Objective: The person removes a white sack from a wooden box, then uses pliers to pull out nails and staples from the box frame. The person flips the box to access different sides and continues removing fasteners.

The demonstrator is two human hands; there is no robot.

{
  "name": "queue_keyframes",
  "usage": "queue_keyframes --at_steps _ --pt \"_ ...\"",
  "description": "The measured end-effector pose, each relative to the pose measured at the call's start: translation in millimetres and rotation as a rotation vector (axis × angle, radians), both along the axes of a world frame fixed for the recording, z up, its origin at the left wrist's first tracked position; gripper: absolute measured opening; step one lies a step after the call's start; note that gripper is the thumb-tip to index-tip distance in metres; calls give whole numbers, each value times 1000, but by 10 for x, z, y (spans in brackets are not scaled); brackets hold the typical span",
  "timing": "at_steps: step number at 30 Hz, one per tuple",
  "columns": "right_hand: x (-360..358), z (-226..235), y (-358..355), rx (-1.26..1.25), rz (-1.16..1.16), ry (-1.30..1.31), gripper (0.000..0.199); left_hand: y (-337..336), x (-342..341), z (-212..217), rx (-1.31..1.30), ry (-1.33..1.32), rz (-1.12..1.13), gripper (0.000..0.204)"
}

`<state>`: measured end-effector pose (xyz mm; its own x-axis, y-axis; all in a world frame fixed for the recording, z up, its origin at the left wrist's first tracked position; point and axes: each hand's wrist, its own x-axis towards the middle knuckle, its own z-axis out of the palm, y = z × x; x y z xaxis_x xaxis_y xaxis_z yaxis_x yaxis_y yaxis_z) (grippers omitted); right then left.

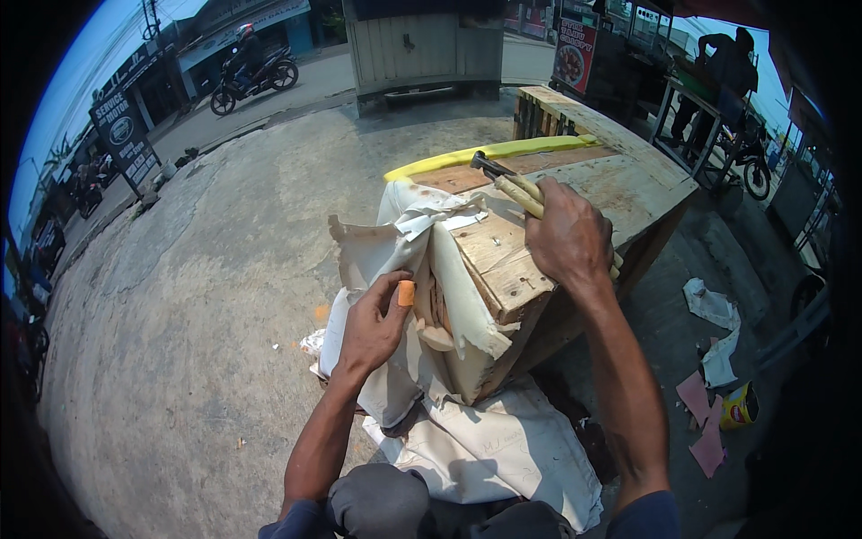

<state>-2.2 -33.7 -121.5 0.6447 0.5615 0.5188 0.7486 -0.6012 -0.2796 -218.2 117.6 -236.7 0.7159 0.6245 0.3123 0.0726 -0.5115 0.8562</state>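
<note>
My right hand is wrapped round a pair of pincers with a dark head and pale yellowish handles, held over the top of a wooden furniture frame. Cream upholstery fabric, ragged at its edges, hangs loose over the frame's near left corner. At that fabric my left hand is closed, thumb against fingers, seemingly pinching its edge. Orange tape wraps the left thumb. A yellow foam strip runs along the frame's far left edge.
More cream fabric lies on the ground before my knees. To the right are pink scraps, a yellow can and a crumpled pale piece. A metal cabinet stands ahead; a motorcycle rider is on the road. Another person stands far right.
</note>
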Motion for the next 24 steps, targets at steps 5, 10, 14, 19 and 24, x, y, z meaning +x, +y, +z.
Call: queue_keyframes --at_steps 5,10,14,19,24 --pt "13 28 25 -2 -6 -10 23 -123 562 71 610 -446 541 34" --pt "28 8 59 4 59 -25 23 501 1063 195 621 -303 489 42" --pt "7 -38 -16 4 72 -67 21 1045 1285 444 638 -346 472 60" --pt "-4 -112 58 26 172 -140 28 1331 1477 424 633 -359 613 52" --pt "-23 -150 23 173 152 -155 26 1414 1441 422 806 -397 527 45"
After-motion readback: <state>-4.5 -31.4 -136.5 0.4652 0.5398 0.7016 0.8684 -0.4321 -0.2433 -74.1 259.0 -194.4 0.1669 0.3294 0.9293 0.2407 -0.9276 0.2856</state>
